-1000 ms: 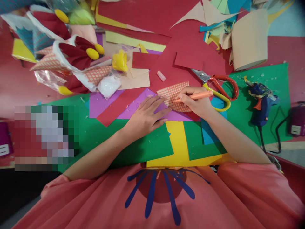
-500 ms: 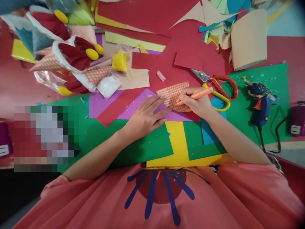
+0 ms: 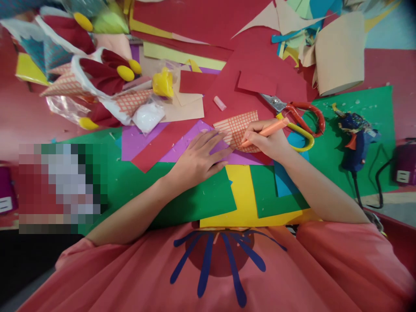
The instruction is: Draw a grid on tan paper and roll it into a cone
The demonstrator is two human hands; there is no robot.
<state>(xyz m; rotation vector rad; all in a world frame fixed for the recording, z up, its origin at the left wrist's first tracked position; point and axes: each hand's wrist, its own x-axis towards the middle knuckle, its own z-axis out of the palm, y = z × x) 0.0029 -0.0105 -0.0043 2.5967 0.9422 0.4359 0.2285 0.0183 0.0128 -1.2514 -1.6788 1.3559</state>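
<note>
Orange marker (image 3: 272, 127) at checked paper (image 3: 239, 123)

The right hand (image 3: 270, 141) grips the marker, tip at the paper; the left hand (image 3: 199, 158) lies flat at the paper's eight o'clock, fingers touching it; scissors (image 3: 286, 107) lie at two o'clock, a glue gun (image 3: 356, 151) at three.

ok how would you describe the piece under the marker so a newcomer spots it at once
Find the large scissors with one red and one yellow handle, right of centre. Just left, between the left hand and the right hand with its orange marker, lies a small pale piece. Its orange grid, only stripes at the left end, sets it apart from the plain sheets around.
</note>
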